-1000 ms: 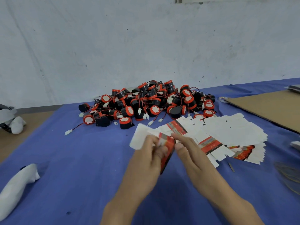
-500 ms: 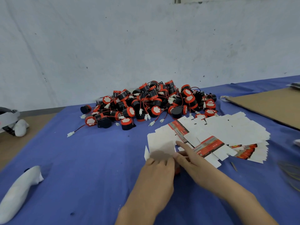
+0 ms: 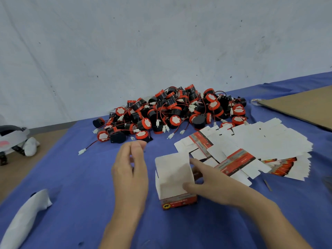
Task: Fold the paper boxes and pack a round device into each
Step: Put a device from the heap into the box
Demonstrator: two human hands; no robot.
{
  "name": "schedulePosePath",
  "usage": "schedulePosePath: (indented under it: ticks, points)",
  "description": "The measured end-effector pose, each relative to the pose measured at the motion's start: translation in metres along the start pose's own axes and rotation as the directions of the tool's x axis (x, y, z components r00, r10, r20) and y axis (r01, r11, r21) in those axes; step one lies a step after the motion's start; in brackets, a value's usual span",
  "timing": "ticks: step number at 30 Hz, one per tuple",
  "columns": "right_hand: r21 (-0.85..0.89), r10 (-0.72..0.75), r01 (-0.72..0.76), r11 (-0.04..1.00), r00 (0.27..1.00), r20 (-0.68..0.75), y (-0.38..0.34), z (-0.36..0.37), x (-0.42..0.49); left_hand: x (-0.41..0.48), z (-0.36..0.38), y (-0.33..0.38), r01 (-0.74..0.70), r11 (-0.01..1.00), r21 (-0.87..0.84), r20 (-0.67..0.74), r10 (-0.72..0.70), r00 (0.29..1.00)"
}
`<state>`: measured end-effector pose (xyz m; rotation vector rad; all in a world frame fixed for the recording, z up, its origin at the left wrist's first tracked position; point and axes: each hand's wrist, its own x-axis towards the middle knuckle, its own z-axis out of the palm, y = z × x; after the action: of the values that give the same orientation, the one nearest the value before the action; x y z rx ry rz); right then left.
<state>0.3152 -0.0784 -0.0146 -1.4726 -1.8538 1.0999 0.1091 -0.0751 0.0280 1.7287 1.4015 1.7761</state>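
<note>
A folded box stands open-topped on the blue cloth. The right hand pinches its right wall between thumb and forefinger. The left hand hovers just left of it, fingers loosely bent, holding nothing. Beyond lies the pile of round devices, with the flat box blanks fanned to the right.

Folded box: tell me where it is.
Head view: the folded box stands open at centre on the blue cloth, between the left hand and the right hand holding it.
</note>
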Motion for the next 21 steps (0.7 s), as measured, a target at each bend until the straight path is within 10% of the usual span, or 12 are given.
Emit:
schedulePosePath:
  ticks: [4,10,21]
  points:
    - [-0.042,-0.028,0.023,0.999,0.992,-0.121,-0.009,0.003,0.003,0.046,0.020,-0.046,0.280,0.958,0.061,0.050,-0.283,0.958]
    - [0.051,-0.057,0.068,0.996,0.979,-0.196,-0.007,0.010,0.013,0.094,0.052,-0.112,0.259,0.862,0.435,0.255,-0.394,0.883]
    - [0.125,-0.094,0.153,0.980,0.916,-0.391,0.001,-0.007,0.017,0.122,0.085,-0.137,0.228,0.839,0.495,0.245,-0.386,0.889]
